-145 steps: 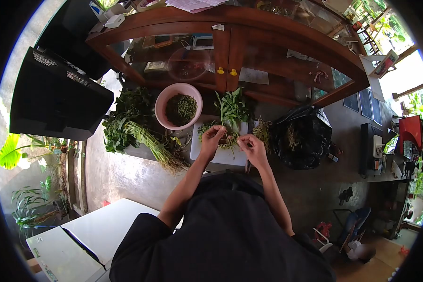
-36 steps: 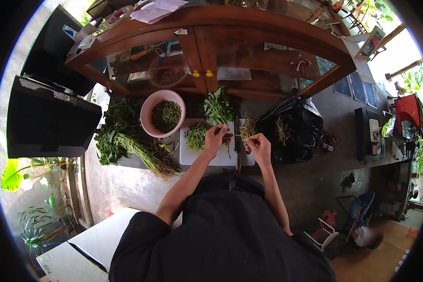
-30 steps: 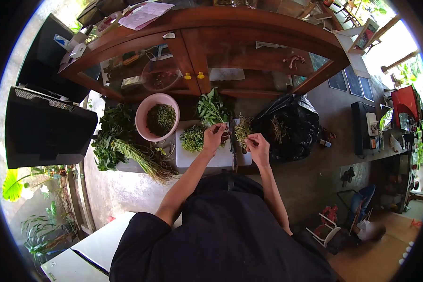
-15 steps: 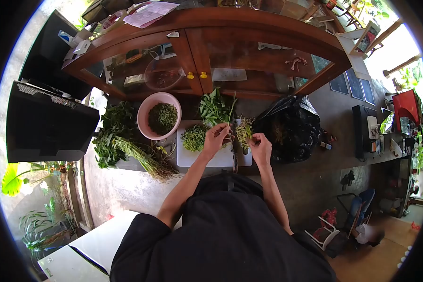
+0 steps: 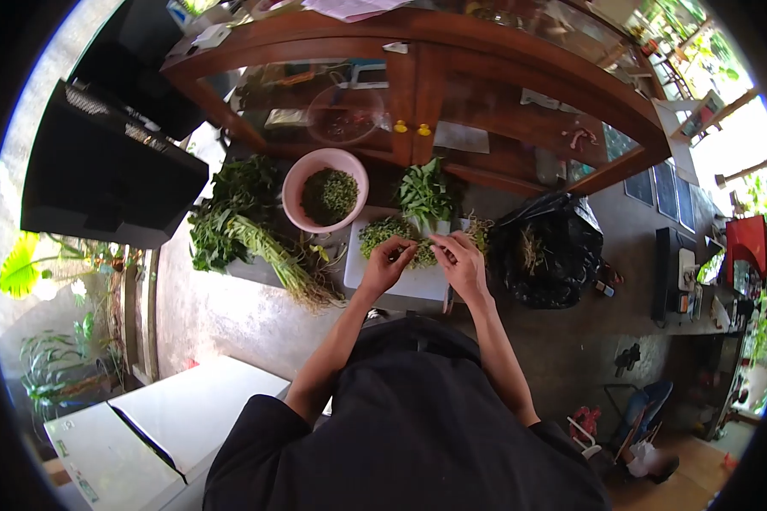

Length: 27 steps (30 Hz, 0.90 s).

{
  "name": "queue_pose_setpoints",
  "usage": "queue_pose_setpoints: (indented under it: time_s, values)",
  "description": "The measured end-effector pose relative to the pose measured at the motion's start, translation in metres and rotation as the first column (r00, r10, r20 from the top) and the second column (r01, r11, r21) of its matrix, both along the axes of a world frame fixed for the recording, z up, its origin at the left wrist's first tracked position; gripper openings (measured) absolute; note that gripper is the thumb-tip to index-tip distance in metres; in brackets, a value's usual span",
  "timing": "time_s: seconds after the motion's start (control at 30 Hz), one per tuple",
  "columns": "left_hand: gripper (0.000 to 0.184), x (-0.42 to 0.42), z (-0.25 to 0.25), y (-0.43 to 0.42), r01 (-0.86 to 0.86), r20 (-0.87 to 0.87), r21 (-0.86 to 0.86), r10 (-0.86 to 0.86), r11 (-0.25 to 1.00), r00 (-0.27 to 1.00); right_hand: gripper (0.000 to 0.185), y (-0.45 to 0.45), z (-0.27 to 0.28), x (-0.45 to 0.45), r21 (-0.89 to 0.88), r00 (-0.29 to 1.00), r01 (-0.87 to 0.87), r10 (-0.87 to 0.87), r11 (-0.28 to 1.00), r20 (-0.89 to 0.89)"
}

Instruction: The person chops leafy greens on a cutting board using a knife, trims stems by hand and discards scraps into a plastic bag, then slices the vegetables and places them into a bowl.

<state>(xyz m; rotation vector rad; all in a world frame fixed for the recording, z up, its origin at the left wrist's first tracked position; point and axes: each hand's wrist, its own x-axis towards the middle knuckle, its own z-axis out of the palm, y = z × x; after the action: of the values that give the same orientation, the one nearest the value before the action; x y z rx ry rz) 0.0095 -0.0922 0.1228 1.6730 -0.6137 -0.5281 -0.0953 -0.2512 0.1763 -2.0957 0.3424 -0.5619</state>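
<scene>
My left hand [image 5: 389,264] is closed in a pinch above a white cutting board [image 5: 360,271]. Facing it, my right hand [image 5: 463,264] pinches too, and a short green stem [image 5: 425,244] shows between the fingertips; most of it is hidden. Small cut greens [image 5: 381,233] lie in a heap on the board beside my left hand. Behind my hands rests a pile of leafy greens [image 5: 423,191]. Yellowish root trimmings [image 5: 478,228] sit just beyond my right hand. A knife [image 5: 447,297], partly covered, lies at the board's near right edge.
A pink bowl [image 5: 291,198] with cut greens stands behind the board. Left of it lies a long-stemmed bunch of greens [image 5: 260,243] with roots. On the right is an open black plastic bag [image 5: 562,277] holding root scraps. A wooden glass-door cabinet [image 5: 426,94] borders the back.
My hands have come closer together over the board. The upright leafy stem in my left hand no longer shows raised. My view has turned, shifting the scene to the right.
</scene>
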Motion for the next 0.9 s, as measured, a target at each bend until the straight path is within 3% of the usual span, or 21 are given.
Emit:
queue_pose_setpoints:
  time_s: [0.07,0.13,0.2,0.4,0.6,0.9]
  values:
    - [0.017,0.0,0.002,0.014,-0.038,0.042,-0.046,0.04,0.998,0.998,0.017,0.008,0.004,0.007,-0.193,0.996,-0.09,0.086,0.977,-0.03]
    - [0.017,0.001,0.011,0.028,-0.069,0.085,-0.091,0.077,0.993,0.993,0.017,0.015,-0.001,0.013,-0.209,0.989,-0.145,0.139,0.967,-0.043]
    - [0.015,0.004,0.019,0.044,-0.061,0.039,0.042,0.059,0.997,0.997,0.018,0.025,-0.004,0.019,-0.226,0.981,-0.194,0.186,0.955,-0.057]
    - [0.017,0.013,0.011,0.07,-0.051,0.029,0.033,0.05,0.998,0.998,0.014,0.05,-0.006,0.032,-0.242,0.966,-0.26,0.25,0.935,-0.072]
    - [0.017,0.02,0.009,0.074,-0.027,-0.013,0.067,0.028,0.997,1.0,0.01,0.061,-0.007,0.036,-0.252,0.974,-0.229,0.221,0.94,-0.06]
    - [0.013,0.025,0.025,0.049,-0.011,0.1,0.026,0.008,1.0,0.995,0.008,0.061,-0.027,0.034,-0.014,0.998,-0.015,0.014,1.0,-0.059]
